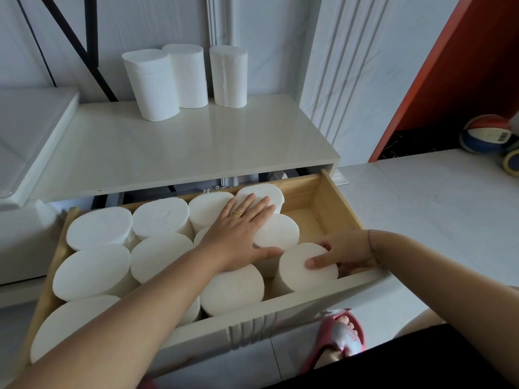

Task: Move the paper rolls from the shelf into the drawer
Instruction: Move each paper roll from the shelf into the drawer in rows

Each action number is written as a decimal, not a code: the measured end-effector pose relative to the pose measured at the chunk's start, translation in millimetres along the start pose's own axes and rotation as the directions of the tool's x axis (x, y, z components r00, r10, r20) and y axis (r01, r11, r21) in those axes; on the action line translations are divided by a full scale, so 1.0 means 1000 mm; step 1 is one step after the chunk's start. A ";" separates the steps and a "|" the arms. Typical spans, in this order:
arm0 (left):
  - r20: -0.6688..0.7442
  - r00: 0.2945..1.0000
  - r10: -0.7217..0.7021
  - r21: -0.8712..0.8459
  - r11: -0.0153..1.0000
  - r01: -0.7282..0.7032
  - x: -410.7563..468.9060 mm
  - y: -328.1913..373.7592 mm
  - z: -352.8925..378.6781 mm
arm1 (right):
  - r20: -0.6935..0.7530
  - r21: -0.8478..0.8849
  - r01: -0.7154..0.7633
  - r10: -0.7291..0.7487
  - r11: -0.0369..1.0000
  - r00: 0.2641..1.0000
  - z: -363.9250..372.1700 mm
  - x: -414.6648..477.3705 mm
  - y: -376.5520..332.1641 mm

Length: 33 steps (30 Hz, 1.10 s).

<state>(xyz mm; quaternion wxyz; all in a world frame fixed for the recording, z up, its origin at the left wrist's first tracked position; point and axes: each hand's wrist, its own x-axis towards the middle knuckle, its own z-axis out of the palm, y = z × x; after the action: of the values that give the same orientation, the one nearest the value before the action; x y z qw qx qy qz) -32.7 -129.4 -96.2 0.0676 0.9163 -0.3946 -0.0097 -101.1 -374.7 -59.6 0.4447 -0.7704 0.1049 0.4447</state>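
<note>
- Standing upright in the front right part of the pale wooden drawer (335,203), a white cylindrical paper roll (303,269) is grasped by the right hand (346,252). The thumb is laid on its flat top and the other fingers are curled down its right side.
- The left hand (238,234) is laid flat and released, fingers straight and close together, over the tops of neighbouring rolls. A back-row roll (271,192) is under the fingertips and a middle-row roll (280,231) is beside the palm. The thumb is stretched toward the grasped roll.
- A thin gold ring (238,213) is seen on one finger of the left hand.
- The other white rolls (98,228) in the drawer are stood on end and packed against one another in rows from the left wall. A strip of bare wooden floor is left at the back right corner.
- The drawer is pulled well out, and its white front panel is nearest the camera.
- Three more upright white paper rolls are stood at the back of the glossy cream shelf top (182,147). The left shelf roll (151,85) and the middle shelf roll (188,77) are touching, and the right shelf roll (229,77) is set just apart.
- A foot in a pink slipper (341,336) is noted on the pale floor below the drawer front.
- A red, white and blue ball (487,133) is recorded at the far right, well apart from the drawer.
</note>
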 end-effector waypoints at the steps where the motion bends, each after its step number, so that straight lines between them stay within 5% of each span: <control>1: 0.002 1.000 0.001 0.002 1.000 -0.001 0.000 0.000 0.000 | -0.011 -0.001 0.000 0.000 1.000 1.000 0.001 0.000 0.000; 33: 0.029 1.000 -0.010 -0.022 1.000 0.010 0.007 -0.005 -0.003 | -0.150 -0.137 -0.038 0.017 0.990 0.988 0.030 -0.002 -0.024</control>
<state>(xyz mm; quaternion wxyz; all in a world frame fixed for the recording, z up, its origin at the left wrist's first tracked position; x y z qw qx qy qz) -24.5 -130.9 -93.8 0.0721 0.9172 -0.3908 -0.0278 -106.9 -337.7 -50.5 0.3745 -0.8290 0.1171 0.3984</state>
